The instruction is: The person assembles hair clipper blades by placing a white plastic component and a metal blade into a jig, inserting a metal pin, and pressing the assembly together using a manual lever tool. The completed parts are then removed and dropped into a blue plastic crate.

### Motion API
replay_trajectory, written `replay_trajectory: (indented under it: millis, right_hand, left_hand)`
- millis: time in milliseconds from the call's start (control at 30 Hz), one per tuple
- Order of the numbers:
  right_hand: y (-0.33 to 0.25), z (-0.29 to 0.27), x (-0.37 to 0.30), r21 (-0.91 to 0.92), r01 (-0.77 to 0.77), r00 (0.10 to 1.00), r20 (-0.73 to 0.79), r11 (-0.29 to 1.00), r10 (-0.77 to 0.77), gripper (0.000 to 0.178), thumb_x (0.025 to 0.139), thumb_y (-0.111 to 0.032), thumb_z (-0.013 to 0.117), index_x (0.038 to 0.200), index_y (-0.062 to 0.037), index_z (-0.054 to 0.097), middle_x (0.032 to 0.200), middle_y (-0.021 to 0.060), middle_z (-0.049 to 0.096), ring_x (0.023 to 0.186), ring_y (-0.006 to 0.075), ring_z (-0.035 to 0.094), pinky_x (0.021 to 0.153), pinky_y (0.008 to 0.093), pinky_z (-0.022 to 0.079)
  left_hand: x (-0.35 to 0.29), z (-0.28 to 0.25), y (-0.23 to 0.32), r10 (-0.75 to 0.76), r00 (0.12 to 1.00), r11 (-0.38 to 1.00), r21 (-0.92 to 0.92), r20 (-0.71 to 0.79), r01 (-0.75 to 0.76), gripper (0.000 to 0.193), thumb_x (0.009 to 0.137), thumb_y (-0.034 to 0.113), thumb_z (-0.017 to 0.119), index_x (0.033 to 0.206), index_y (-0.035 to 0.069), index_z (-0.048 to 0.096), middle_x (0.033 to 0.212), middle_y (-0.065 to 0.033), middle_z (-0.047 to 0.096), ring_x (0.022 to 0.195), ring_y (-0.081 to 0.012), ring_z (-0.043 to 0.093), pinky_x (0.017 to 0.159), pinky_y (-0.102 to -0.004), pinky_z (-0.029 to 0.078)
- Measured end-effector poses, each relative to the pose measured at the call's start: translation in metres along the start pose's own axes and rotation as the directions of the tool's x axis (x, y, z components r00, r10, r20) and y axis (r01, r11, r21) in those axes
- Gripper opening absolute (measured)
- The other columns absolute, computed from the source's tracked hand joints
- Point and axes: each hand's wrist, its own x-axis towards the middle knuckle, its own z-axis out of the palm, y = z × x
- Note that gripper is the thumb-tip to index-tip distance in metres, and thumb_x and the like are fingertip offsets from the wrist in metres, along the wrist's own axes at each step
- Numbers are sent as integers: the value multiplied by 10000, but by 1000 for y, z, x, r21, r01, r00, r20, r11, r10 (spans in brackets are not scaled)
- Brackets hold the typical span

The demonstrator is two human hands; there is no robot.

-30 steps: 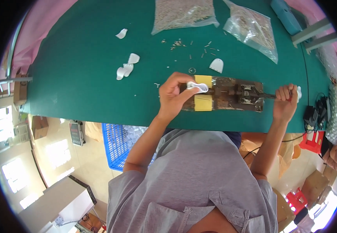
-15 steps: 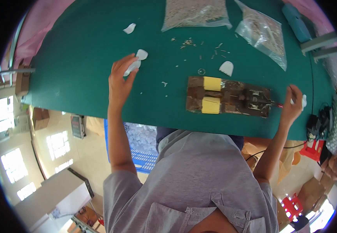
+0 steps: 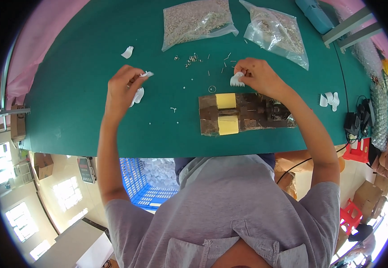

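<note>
My left hand (image 3: pixel 123 89) pinches a small white plastic piece (image 3: pixel 147 74) by its edge, above the table on the left. Just below those fingers lies another curved white piece (image 3: pixel 137 96). Across the table, my right hand (image 3: pixel 260 77) has its thumb and fingers closed on a white toothed piece (image 3: pixel 237 80), teeth toward me. Under my right forearm sits a brown block fixture (image 3: pixel 250 124) with two yellow pads and a metal mechanism, partly hidden by the arm.
A loose white piece (image 3: pixel 128 52) lies at far left, and a few white pieces (image 3: pixel 329 101) lie at right. Small bits (image 3: pixel 193 59) and a thin ring (image 3: pixel 212 89) are scattered mid-table. Two clear bags (image 3: pixel 198 22) of tiny parts stand behind. Black cables (image 3: pixel 359 117) run along the right edge.
My right hand has moved from the fixture's right end, left and away from me, to the toothed piece and grips it. My left hand now holds a white piece off the table.
</note>
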Motion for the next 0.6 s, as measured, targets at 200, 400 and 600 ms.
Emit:
replay_trajectory:
  millis: [200,400,600]
  right_hand:
    - [-52,20,-20,-213,241,955,-120,947,-270,205,913,-44,668,1115,-43,704,987,128,646,904,318,670,774,427,559]
    - [-64,31,-40,-103,361,928,-57,927,-368,263,892,-53,715,1154,-28,719,996,116,677,908,326,655,793,430,558]
    - [-65,30,-55,49,303,949,-105,952,-296,249,930,-29,704,1178,-28,720,969,114,708,901,317,667,812,424,546]
  left_hand:
    - [-72,98,124,221,973,937,-262,-65,-230,154,865,-17,751,1002,53,731,955,-62,677,746,-244,707,653,-345,579]
    - [-61,143,136,395,912,906,207,-108,-368,179,757,75,722,935,78,706,921,-45,581,902,-243,592,761,-377,496]
    - [-60,150,128,299,944,941,210,-140,-267,315,765,55,820,1051,74,690,1015,-42,582,909,-277,561,781,-414,450]
